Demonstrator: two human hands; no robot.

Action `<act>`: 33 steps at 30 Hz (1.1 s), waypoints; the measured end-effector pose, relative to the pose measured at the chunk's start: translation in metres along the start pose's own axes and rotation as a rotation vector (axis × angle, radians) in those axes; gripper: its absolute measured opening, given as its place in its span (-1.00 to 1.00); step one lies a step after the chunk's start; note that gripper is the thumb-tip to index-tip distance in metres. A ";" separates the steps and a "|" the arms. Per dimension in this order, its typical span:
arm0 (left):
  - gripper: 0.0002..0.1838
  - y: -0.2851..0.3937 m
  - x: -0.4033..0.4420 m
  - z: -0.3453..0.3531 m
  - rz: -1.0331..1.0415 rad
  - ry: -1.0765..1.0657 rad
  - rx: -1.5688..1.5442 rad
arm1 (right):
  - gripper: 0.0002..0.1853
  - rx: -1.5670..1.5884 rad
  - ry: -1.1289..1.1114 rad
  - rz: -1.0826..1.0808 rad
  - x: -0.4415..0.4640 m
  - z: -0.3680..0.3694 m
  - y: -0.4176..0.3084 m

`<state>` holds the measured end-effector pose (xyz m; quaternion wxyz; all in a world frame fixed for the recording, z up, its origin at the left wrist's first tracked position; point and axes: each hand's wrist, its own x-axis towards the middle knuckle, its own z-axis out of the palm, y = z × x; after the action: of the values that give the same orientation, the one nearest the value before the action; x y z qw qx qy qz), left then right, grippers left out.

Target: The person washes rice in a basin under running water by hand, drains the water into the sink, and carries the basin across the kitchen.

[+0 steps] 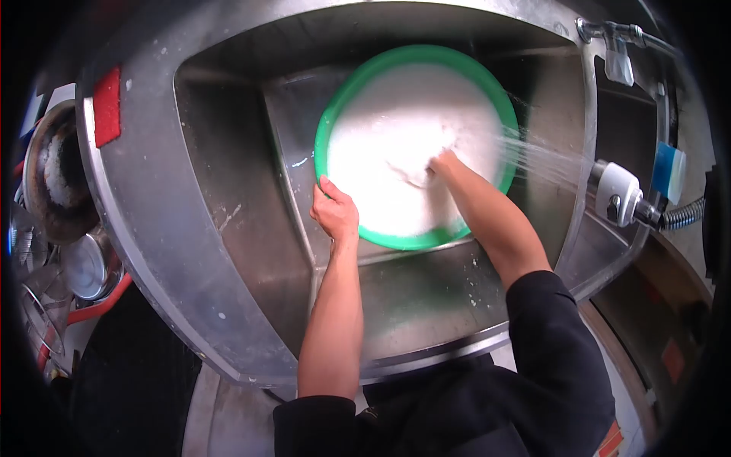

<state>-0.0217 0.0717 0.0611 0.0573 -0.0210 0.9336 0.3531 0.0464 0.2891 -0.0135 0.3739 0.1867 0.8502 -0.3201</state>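
Observation:
A round green basin (417,53) stands in the metal sink, filled with something bright white (381,183); glare hides whether it is foam or cloudy liquid. My left hand (335,211) is closed on the basin's left rim, with the thumb showing at the edge. Inside the basin, near the middle, my right hand (442,161) is dipped into the white contents, so its fingers are hidden. A white spray head (618,192) at the right sends water jets (544,161) over the basin's right rim.
The deep steel sink (236,152) surrounds the basin on all sides. A metal faucet fitting (617,57) is at the upper right, and a ribbed hose (683,214) feeds the spray head. Pans (65,171) and a metal pot (85,266) sit at the far left.

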 end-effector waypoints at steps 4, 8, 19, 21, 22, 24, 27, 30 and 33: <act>-0.57 0.000 0.004 0.006 0.024 0.035 0.030 | -0.66 -0.162 0.013 -0.237 0.019 -0.014 -0.006; -0.57 -0.002 0.001 0.009 0.030 0.055 -0.070 | -0.60 0.094 0.672 -0.307 -0.117 -0.023 -0.039; -0.54 0.007 -0.132 0.038 -0.346 0.368 -0.124 | -0.31 1.174 1.379 0.766 -0.090 0.086 -0.016; -0.55 0.003 -0.131 0.036 -0.373 0.333 -0.103 | -0.22 1.567 1.191 1.032 -0.076 0.061 0.005; -0.55 0.002 -0.132 0.037 -0.390 0.312 -0.091 | -0.22 1.827 1.191 0.879 -0.060 0.064 0.026; -0.57 0.001 -0.135 0.037 -0.337 0.328 -0.108 | -0.23 2.319 1.140 0.529 -0.033 0.082 0.056; -0.56 0.005 -0.134 0.041 -0.355 0.350 -0.133 | -0.38 2.072 1.081 0.420 -0.025 0.072 0.062; -0.50 0.006 -0.137 0.036 -0.426 0.294 -0.101 | -0.49 1.374 0.875 0.340 -0.068 0.006 0.003; -0.53 0.007 -0.137 0.038 -0.416 0.290 -0.091 | -0.58 0.413 1.207 0.154 -0.065 0.017 -0.066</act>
<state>0.1172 0.1016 0.0541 -0.0071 -0.2654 0.8908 0.3686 0.0606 0.2243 0.0536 -0.1923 0.4627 0.8161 -0.2879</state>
